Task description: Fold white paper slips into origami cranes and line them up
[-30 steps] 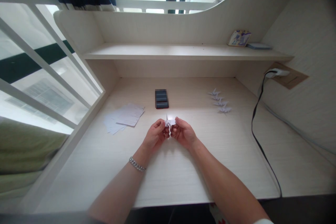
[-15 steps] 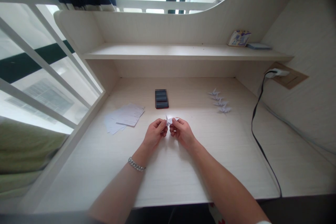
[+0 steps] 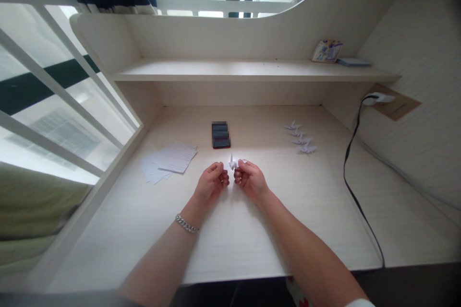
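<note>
A small white paper crane point(image 3: 232, 164) is held between my two hands above the middle of the desk, one thin point sticking up. My left hand point(image 3: 212, 180), with a chain bracelet on the wrist, is closed, thumb and forefinger pinching the crane's left side. From the other side, the closed fingers of my right hand point(image 3: 253, 180) grip its right side. My fingertips cover part of the folded paper. To the right stand several finished paper cranes point(image 3: 301, 140) in a slanting row. Overlapping white paper sheets point(image 3: 177, 157) lie left of my left hand.
Beyond my hands a dark phone point(image 3: 221, 135) lies on the desk point(image 3: 230, 240). A black cable point(image 3: 346, 168) runs from the wall socket point(image 3: 393, 100) down the right side. A small box point(image 3: 326, 51) sits on the shelf point(image 3: 216, 68). White rails stand at the left.
My left fingers have drawn slightly left from the crane's body, so more of the crane shows between the hands. The upright point has shifted a little right. My right hand keeps its grip.
</note>
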A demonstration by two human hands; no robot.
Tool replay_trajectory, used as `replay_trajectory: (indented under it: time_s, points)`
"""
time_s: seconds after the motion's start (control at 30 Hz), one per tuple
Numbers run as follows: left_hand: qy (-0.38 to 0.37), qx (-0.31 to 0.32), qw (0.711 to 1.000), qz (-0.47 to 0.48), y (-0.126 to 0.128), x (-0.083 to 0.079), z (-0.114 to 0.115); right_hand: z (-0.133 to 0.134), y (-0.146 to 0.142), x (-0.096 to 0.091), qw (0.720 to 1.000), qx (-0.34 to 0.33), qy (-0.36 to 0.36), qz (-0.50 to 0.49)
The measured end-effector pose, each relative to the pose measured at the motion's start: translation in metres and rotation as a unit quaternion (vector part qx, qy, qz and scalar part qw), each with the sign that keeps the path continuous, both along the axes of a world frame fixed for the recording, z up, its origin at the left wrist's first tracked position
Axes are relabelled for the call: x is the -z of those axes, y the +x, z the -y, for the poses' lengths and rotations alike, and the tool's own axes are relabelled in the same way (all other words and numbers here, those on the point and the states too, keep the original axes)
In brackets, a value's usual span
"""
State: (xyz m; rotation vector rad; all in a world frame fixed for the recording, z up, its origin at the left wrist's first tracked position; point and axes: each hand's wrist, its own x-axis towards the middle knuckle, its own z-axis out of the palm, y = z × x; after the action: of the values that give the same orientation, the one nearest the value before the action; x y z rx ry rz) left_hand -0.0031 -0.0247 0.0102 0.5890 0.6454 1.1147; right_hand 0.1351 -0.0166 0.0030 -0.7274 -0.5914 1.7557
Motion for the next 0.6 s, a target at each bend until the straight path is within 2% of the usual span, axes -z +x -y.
replay_trajectory:
  time_s: [0.27,0.5,0.6]
  points:
    - [0.004,-0.011,1.000,0.017,-0.0005,-0.0009,0.0005,0.0016,-0.0010,-0.0019,1.000,-0.002,-0.005,-0.007]
    - [0.004,-0.051,0.998,0.022,-0.0059,-0.0041,-0.0023,-0.0016,0.0043,-0.0027,0.999,0.023,-0.014,-0.025]
    - [0.002,-0.064,0.998,0.005,-0.0057,-0.0058,-0.0025,-0.0025,0.0048,-0.0019,1.000,0.025,-0.008,-0.004]
